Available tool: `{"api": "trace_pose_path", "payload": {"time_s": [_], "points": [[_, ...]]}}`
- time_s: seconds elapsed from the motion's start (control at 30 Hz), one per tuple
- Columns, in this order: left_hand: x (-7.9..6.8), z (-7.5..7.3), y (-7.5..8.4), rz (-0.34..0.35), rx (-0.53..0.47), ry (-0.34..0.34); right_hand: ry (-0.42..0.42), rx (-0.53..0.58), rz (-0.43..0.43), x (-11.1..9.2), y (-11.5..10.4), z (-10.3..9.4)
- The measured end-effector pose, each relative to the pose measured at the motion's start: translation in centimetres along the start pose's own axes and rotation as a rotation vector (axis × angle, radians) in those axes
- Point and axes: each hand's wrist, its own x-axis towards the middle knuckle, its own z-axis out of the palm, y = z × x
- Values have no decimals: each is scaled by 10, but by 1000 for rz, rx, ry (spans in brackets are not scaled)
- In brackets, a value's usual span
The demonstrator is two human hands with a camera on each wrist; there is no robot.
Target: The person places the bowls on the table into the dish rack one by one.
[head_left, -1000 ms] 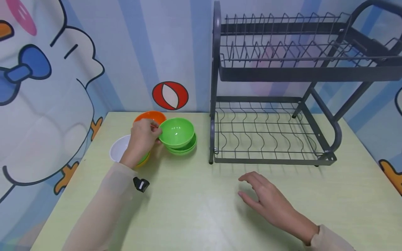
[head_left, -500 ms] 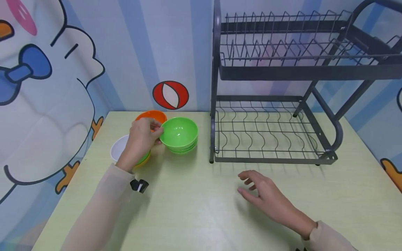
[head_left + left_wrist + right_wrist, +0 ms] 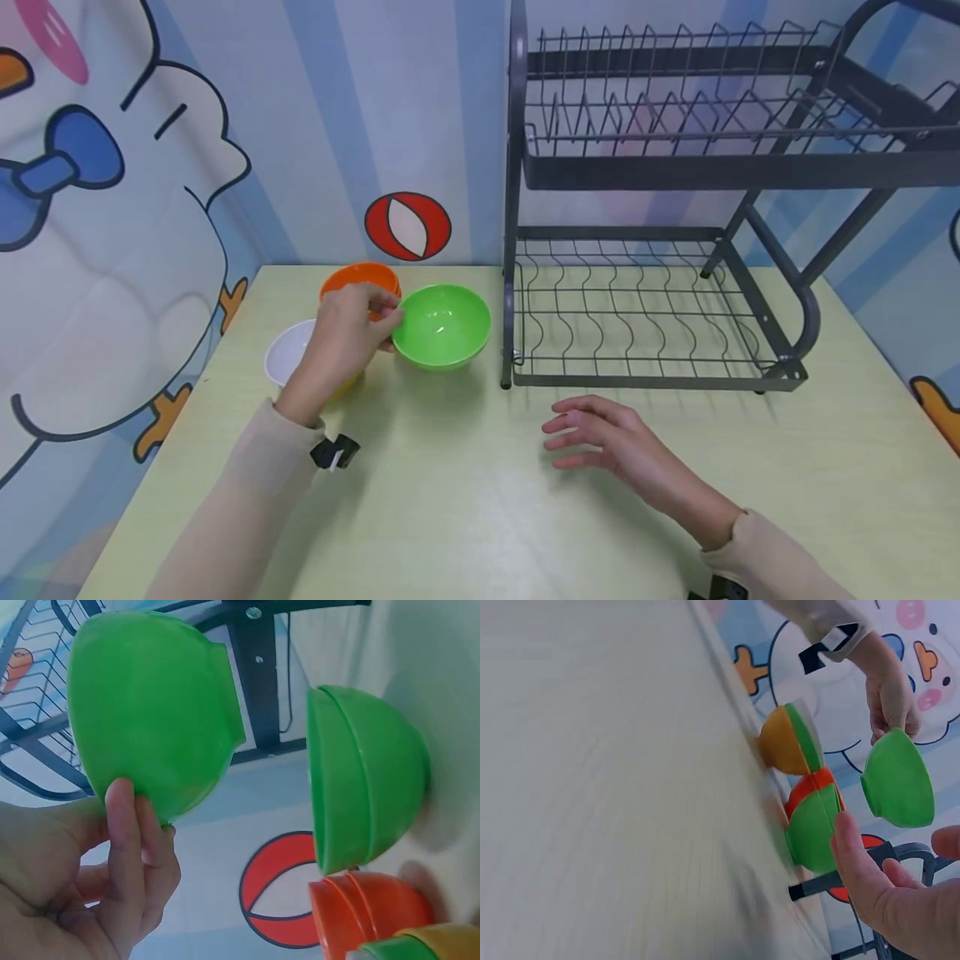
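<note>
My left hand [image 3: 337,346] pinches the rim of a green bowl [image 3: 441,329] between thumb and fingers. The left wrist view shows this bowl raised apart from two nested green bowls [image 3: 367,780] that stand on the table. In the head view the held bowl covers that pair. Just behind my left hand are stacked orange bowls [image 3: 360,273], partly hidden by it. A white bowl [image 3: 285,352] sits nested in green and yellow ones [image 3: 780,742], beside my left wrist. My right hand [image 3: 615,446] hovers over the table with spread, loosely bent fingers and holds nothing.
A dark two-tier wire dish rack [image 3: 652,382] stands right of the bowls, its left post close to the held bowl. The pale table [image 3: 450,517] meets a cartoon-printed wall [image 3: 330,133] at the back and left.
The held green bowl has moved right and up, away from the green pair, with my left hand shifting slightly right. My right hand has moved a little left and its fingers have spread.
</note>
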Motion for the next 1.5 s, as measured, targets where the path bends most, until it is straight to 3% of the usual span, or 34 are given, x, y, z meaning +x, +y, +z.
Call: {"api": "trace_pose_path", "payload": {"time_s": [0.47,0.67,0.9,1.2,1.5], "points": [[-22,6,33,124,-27,-40,-192,569,58,18,2,17],[-31,10,49,164,-48,-84,-215,785,45,25,-1,34],[-35,17,57,198,-88,-107,-211,906,-28,32,-7,46],[-37,25,61,197,-112,-146,-338,1006,-154,38,-9,48],[-37,30,62,210,-119,-173,-376,1026,-156,34,-9,46]]}}
